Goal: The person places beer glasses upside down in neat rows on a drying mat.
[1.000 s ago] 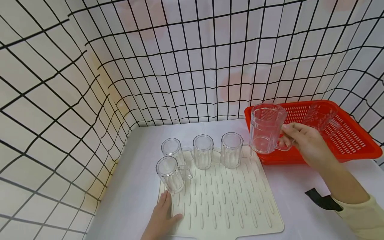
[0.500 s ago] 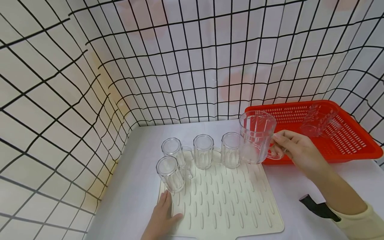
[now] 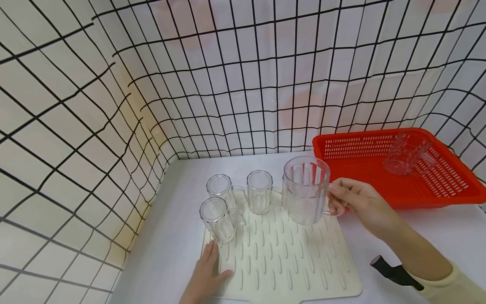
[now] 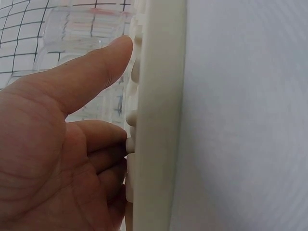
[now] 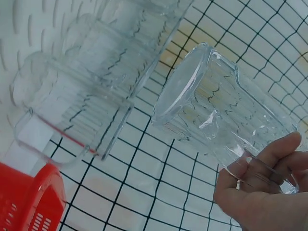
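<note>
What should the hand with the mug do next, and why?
I'd gently lower the held mug with the right hand toward the bare ridges on the near part of the mat. It looks lifted off the mat, there's open space there, and the standing mugs are further back, so it would probably be less likely to bump them.

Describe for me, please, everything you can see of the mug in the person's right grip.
The mug is clear, glass-like, with a round rim, flat panels down its sides and a loop handle. It looks empty, nearly upright, mouth up, raised over the white mat. In the head view it overlaps another mug; the right wrist view shows a gap between them. The right grip holds it by the handle; nothing else visibly touches it.
</note>
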Demonstrator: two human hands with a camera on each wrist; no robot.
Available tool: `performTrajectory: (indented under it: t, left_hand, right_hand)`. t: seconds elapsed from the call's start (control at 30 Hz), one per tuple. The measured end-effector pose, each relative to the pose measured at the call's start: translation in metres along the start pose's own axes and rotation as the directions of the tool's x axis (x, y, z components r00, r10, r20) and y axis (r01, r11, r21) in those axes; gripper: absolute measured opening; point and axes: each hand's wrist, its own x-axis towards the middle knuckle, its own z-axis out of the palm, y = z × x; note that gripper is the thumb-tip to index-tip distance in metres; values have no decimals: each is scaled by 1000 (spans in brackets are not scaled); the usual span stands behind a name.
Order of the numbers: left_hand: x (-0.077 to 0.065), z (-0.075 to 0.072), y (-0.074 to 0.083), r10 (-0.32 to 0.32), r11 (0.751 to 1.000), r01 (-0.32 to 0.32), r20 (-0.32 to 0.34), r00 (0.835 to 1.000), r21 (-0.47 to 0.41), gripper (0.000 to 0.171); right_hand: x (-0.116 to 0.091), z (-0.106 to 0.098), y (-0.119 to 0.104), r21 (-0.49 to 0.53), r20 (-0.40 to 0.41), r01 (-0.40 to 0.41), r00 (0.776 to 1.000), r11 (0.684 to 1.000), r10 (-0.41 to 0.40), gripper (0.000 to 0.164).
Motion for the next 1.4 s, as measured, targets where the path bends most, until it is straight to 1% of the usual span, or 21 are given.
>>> performTrajectory:
  t: [0.2, 0.4, 0.57, 0.67, 0.77, 1.03, 1.2, 1.3, 1.4]
  left_hand:
    - [0, -1, 3, -11, 1000, 11, 2, 1000, -3, 94]
    - [1, -1, 2, -27, 1000, 27, 11, 1000, -9, 95]
    - [2, -2, 2, -3, 1000, 3, 3, 1000, -1, 94]
    - [2, -2, 1, 7, 1000, -7, 2, 1000, 4, 94]
    - [3, -1, 1, 4, 1000, -4, 2, 1000, 6, 94]
    - [4, -1, 2, -34, 999, 34, 21, 999, -10, 95]
    - [3, -2, 3, -53, 998, 53, 16, 998, -19, 94]
    - [1, -3, 7, -58, 998, 58, 39, 998, -3, 92]
    - [-3, -5, 13, -71, 997, 69, 84, 994, 28, 89]
  right_hand:
    - [3, 9, 1, 30, 66, -12, 998, 999, 10, 22]
    - [5, 21, 5, -18, 118, -34, 992, 999, 35, 24]
    - [7, 27, 11, -27, 161, -64, 985, 998, 68, 25]
    - [9, 31, 14, -1, 190, -56, 980, 998, 55, 24]
    - [9, 33, 17, 31, 220, -39, 975, 999, 31, 23]
    - [10, 38, 21, 119, 264, -29, 965, 993, -4, 22]
    - [10, 41, 24, 138, 273, -38, 962, 990, -1, 21]
    - [9, 42, 27, 145, 278, -52, 960, 988, 10, 21]
    - [9, 43, 29, 147, 288, -58, 958, 987, 13, 21]
